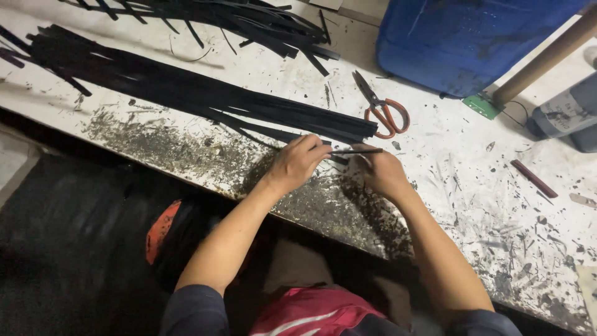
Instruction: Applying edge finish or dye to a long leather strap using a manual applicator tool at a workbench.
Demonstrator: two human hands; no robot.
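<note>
I see my left hand (297, 163) with fingers curled, pinching one end of a thin black strip (356, 151) held level just above the stained white worktop (472, 186). My right hand (380, 171) is closed on the same strip from beneath. Just beyond lies a long bundle of flat black strips (205, 96); orange-handled scissors (382, 109) rest nearby.

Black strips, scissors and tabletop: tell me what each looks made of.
Black strips: flat, matte and limp-looking where they splay, so probably rubber or leather; the picture cannot settle which. The left hand and right hand hold one strip between them. Scissors: dark metal blades, glossy orange handles, likely plastic-coated. Tabletop: white painted or laminated board, worn and speckled with black marks.
</note>
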